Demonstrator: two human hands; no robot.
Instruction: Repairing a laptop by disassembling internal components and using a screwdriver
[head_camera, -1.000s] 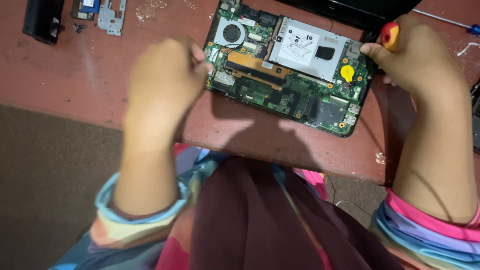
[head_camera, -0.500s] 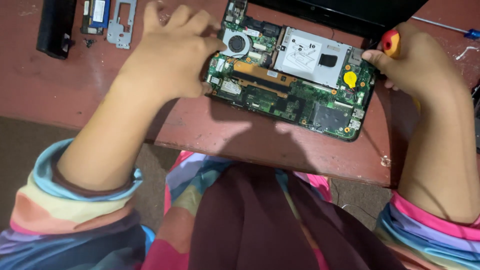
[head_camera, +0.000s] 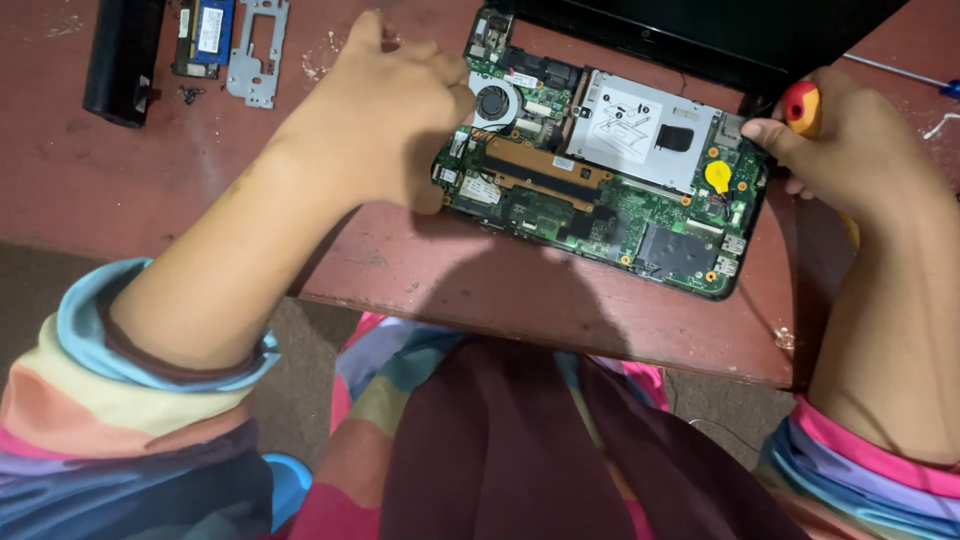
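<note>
An opened laptop base (head_camera: 600, 200) lies on a reddish-brown table (head_camera: 480, 290), its green circuit board, round fan (head_camera: 492, 102) and silver drive caddy (head_camera: 645, 130) exposed. My left hand (head_camera: 385, 110) rests on the board's left end beside the fan, fingers curled against it. My right hand (head_camera: 850, 150) sits at the board's right edge, closed around a screwdriver with a red and yellow handle (head_camera: 802, 105). The screwdriver's tip is hidden behind my fingers.
A black battery bar (head_camera: 122, 55), a memory module (head_camera: 205, 35) and a silver metal bracket (head_camera: 258, 48) lie at the table's back left, with small screws (head_camera: 187, 95) beside them. The black laptop lid (head_camera: 700, 30) stands behind the board. A blue-handled tool (head_camera: 935, 85) lies far right.
My left hand has moved up and right along the board's left end toward the fan. The view has shifted, showing more of the back-left parts. My right hand has stayed put.
</note>
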